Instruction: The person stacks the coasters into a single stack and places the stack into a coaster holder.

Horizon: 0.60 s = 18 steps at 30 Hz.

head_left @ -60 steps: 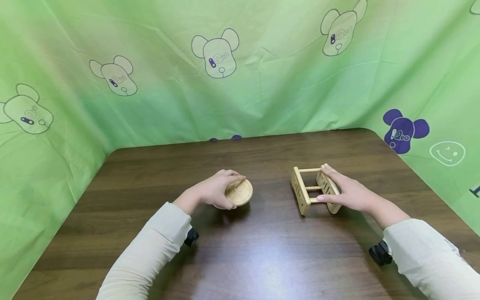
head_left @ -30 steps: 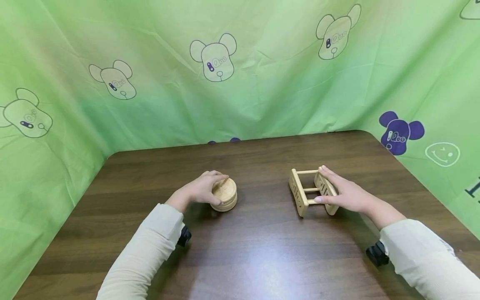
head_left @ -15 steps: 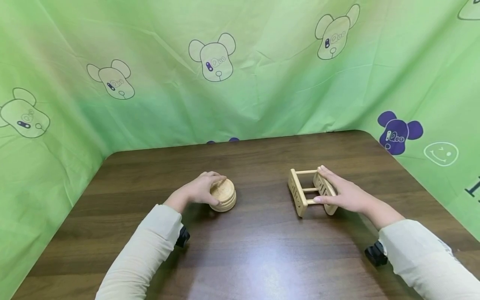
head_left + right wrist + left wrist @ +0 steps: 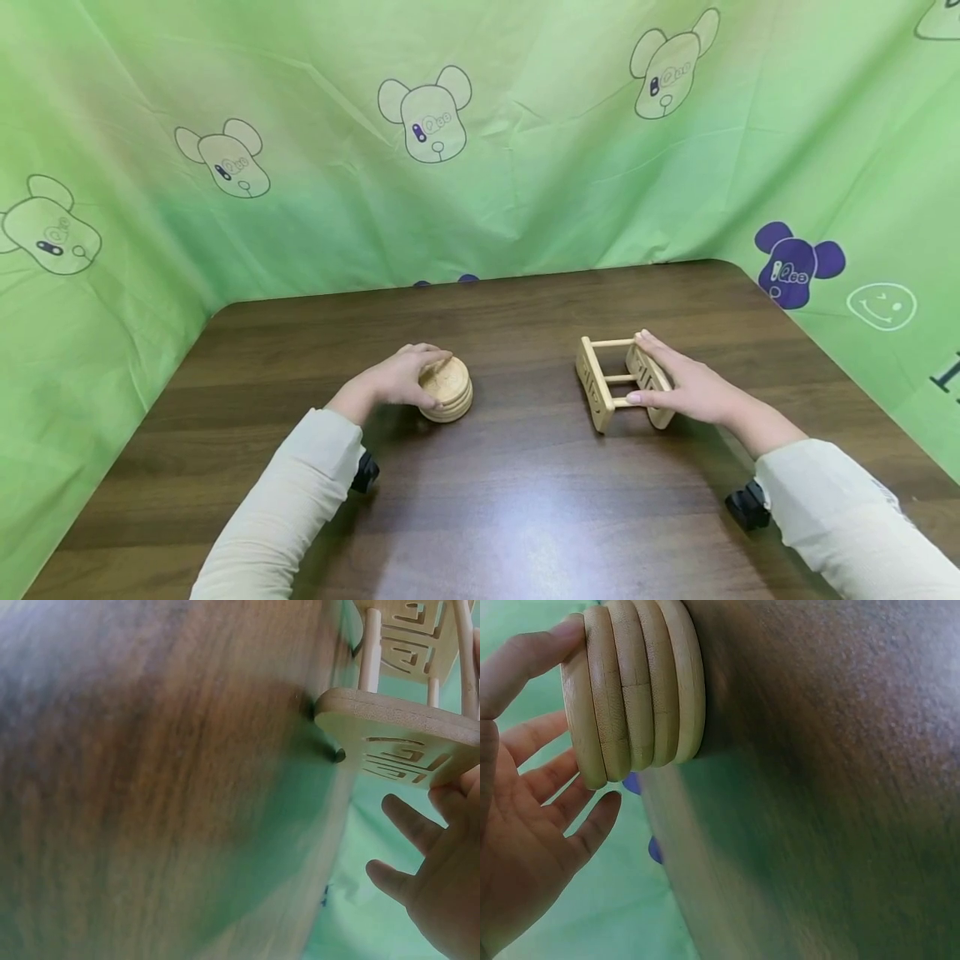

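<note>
Left hand (image 4: 401, 377) rests on a stack of round wooden coasters (image 4: 447, 390), index finger lying across the top disc, thumb against the side, other fingers relaxed and spread behind the stack as the left wrist view shows (image 4: 634, 690). Stack sits flat on the dark wooden table (image 4: 525, 500), left of centre. Right hand (image 4: 686, 385) grasps the wooden coaster rack (image 4: 621, 379), fingers laid over its right end panel, thumb on a rail. Rack stands on the table, well apart from the stack, to its right. Green bear-print cloth (image 4: 480, 142) hangs behind.
</note>
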Each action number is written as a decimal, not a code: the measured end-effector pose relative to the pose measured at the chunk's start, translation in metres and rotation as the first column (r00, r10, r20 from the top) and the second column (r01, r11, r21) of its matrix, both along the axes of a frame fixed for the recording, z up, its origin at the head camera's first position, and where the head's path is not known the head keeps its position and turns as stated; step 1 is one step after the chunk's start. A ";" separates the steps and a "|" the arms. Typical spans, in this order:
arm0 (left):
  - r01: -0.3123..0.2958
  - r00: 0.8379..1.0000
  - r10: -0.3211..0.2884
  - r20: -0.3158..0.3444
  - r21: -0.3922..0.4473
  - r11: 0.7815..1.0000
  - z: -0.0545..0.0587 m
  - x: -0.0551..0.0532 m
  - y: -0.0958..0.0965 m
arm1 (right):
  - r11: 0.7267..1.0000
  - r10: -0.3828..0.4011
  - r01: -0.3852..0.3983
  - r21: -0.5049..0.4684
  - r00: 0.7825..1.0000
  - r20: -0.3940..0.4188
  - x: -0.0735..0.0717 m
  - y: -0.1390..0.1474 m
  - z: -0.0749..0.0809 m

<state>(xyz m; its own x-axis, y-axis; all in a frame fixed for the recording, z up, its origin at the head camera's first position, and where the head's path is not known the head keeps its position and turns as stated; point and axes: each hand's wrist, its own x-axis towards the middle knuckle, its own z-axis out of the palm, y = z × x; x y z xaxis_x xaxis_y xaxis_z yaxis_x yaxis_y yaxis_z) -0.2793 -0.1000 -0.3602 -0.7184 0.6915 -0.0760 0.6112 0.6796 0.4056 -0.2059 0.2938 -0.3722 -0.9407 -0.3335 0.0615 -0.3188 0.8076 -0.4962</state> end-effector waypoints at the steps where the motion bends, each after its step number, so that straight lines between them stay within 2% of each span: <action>1: 0.001 1.000 -0.001 0.000 -0.001 1.000 0.000 0.000 0.000 | 1.000 0.001 -0.001 -0.006 1.000 0.001 0.000 0.000 0.000; 6: 0.001 1.000 -0.001 0.002 0.012 1.000 0.000 0.002 -0.001 | 1.000 0.008 -0.008 -0.008 1.000 -0.003 0.000 0.000 0.000; 9: -0.007 1.000 0.008 -0.021 0.034 0.999 -0.001 0.002 -0.001 | 1.000 0.011 -0.011 0.001 1.000 -0.014 -0.001 0.000 0.002; 18: -0.065 0.996 0.071 -0.062 0.100 0.993 -0.003 0.004 -0.003 | 0.999 0.004 -0.004 -0.041 1.000 -0.015 -0.004 -0.002 0.006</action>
